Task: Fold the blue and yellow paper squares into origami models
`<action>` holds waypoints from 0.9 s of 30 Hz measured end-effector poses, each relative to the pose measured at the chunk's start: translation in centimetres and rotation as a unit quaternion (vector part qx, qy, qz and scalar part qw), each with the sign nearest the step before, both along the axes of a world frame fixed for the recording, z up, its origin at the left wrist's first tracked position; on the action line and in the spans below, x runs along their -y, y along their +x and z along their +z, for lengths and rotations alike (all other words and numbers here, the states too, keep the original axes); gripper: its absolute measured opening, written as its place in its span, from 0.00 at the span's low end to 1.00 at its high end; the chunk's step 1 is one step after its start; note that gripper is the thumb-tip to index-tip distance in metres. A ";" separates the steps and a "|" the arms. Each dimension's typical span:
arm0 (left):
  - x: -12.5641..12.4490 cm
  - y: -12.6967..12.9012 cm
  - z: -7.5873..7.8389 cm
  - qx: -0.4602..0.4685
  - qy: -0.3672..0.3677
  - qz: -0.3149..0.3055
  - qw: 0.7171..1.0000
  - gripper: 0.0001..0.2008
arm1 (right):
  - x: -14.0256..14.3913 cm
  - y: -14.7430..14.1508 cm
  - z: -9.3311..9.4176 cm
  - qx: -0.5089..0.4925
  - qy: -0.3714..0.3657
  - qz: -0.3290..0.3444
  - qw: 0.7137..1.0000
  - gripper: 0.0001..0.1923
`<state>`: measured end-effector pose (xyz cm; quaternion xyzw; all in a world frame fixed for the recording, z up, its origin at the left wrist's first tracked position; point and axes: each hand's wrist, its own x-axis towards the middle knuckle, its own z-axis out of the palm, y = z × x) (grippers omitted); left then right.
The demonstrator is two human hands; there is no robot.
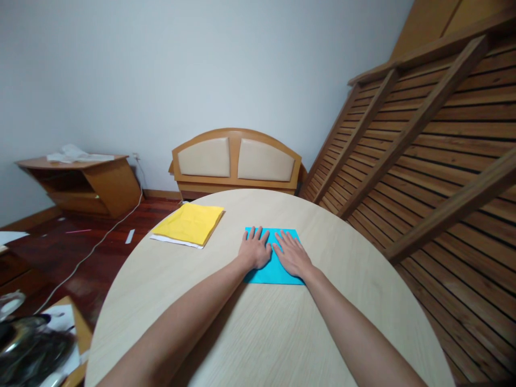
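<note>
**A:** Blue paper sheet (274, 271), lying flat on the round light-wood table (250, 333), a little past the middle and toward the far edge. Both hands rest on top of it.

**B:** How are the hands set?

**A:** The left hand (255, 250) lies palm down on the left half of the sheet, fingers stretched out and pointing away from the person, only slightly fanned. The right hand (292, 253) lies palm down just beside it on the right half, fingers likewise straight and flat. The two hands almost touch at the thumbs. Neither one pinches or lifts anything; they press flat on the paper.

**B:** How much of the sheet shows?

**A:** The far edge behind the fingertips, the near edge below the wrists and both side strips. Whether it is folded, I cannot tell.

**B:** What else is on the table?

**A:** A stack of yellow paper (189, 223), with a white sheet (171, 240) peeking out beneath it, lies to the left of the blue one, well apart from it.

**B:** And beyond the table?

**A:** A wooden headboard (237, 159) with two padded panels stands against the pale wall, and a slatted wooden frame (427, 140) leans on the right.
</note>
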<state>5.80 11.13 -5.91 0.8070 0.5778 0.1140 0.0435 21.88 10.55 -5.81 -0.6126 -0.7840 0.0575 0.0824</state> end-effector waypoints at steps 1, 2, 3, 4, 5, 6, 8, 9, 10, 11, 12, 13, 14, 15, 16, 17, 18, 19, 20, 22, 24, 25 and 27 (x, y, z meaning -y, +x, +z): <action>-0.1 -0.1 0.0 -0.003 -0.001 -0.005 1.000 0.29 | 0.2 -0.1 -0.1 -0.002 0.002 -0.004 1.000 0.34; -0.2 -0.3 0.1 -0.006 -0.002 -0.014 1.000 0.29 | 0.4 -0.2 -0.2 -0.004 0.004 -0.008 1.000 0.34; -0.4 -0.5 0.2 -0.011 -0.003 -0.021 1.000 0.29 | 0.5 -0.1 -0.2 -0.004 0.005 -0.013 1.000 0.34; -0.6 -0.9 0.3 -0.017 -0.005 -0.027 0.999 0.29 | 0.6 -0.1 -0.2 -0.002 0.007 -0.018 1.000 0.34; -0.9 -1.3 0.5 -0.025 -0.008 -0.030 0.999 0.30 | 0.6 0.0 -0.1 0.000 0.008 -0.023 1.000 0.33; -1.2 -1.7 0.8 -0.033 -0.013 -0.022 0.999 0.30 | 0.6 0.0 -0.1 0.002 0.010 -0.029 1.000 0.33; -1.8 -2.5 1.5 -0.047 -0.027 0.019 0.998 0.30 | 0.6 -0.1 0.0 0.004 0.015 -0.039 0.999 0.32; -1.9 -2.8 1.8 -0.049 -0.027 0.035 0.998 0.30 | 0.6 -0.1 0.0 0.004 0.018 -0.044 0.999 0.32; -1.9 -3.0 2.2 -0.052 -0.022 0.054 0.997 0.31 | 0.6 -0.2 0.0 0.003 0.019 -0.047 0.999 0.32; -1.7 -3.0 2.4 -0.054 -0.013 0.067 0.996 0.32 | 0.6 -0.2 0.0 0.002 0.020 -0.048 0.999 0.32; -1.3 -3.0 2.6 -0.054 0.006 0.066 0.996 0.32 | 0.6 -0.3 0.0 0.002 0.020 -0.050 0.999 0.33; -0.8 -2.8 2.7 -0.046 0.042 0.037 0.997 0.31 | 0.6 -0.3 0.0 0.001 0.020 -0.051 0.998 0.33; -0.1 -2.6 2.6 -0.031 0.060 -0.003 0.998 0.31 | 0.6 -0.3 -0.1 0.001 0.019 -0.052 0.998 0.33; 0.6 -2.3 2.4 -0.016 0.056 -0.046 0.997 0.31 | 0.6 -0.3 -0.1 0.001 0.018 -0.052 0.998 0.33; 1.2 -2.1 2.1 -0.007 0.038 -0.081 0.996 0.31 | 0.6 -0.3 -0.1 0.002 0.017 -0.052 0.998 0.33; 1.7 -2.0 1.8 -0.008 0.014 -0.103 0.995 0.31 | 0.6 -0.3 0.0 0.002 0.015 -0.052 0.999 0.33; 2.1 -1.9 1.5 -0.014 -0.010 -0.104 0.994 0.31 | 0.7 -0.3 0.1 0.003 0.013 -0.050 0.999 0.33; 2.3 -2.0 1.2 -0.017 -0.023 -0.096 0.995 0.31 | 0.7 -0.2 0.2 0.005 0.010 -0.049 0.999 0.33; 2.4 -2.1 1.0 -0.019 -0.029 -0.095 0.995 0.31 | 0.8 -0.2 0.3 0.007 0.007 -0.046 0.999 0.33; 2.4 -2.6 0.8 -0.021 -0.032 -0.092 0.995 0.32 | 1.0 -0.1 0.6 0.012 0.001 -0.038 0.999 0.35; 2.2 -3.3 0.9 -0.022 -0.029 -0.093 0.995 0.33 | 1.1 0.3 0.9 0.017 -0.006 -0.023 1.000 0.36; 2.1 -3.7 1.0 -0.023 -0.029 -0.093 0.995 0.33 | 1.1 0.5 0.9 0.019 -0.010 -0.012 1.000 0.37; 2.1 -4.4 1.1 -0.026 -0.031 -0.093 0.995 0.34 | 1.2 1.2 1.0 0.018 -0.015 0.015 1.000 0.38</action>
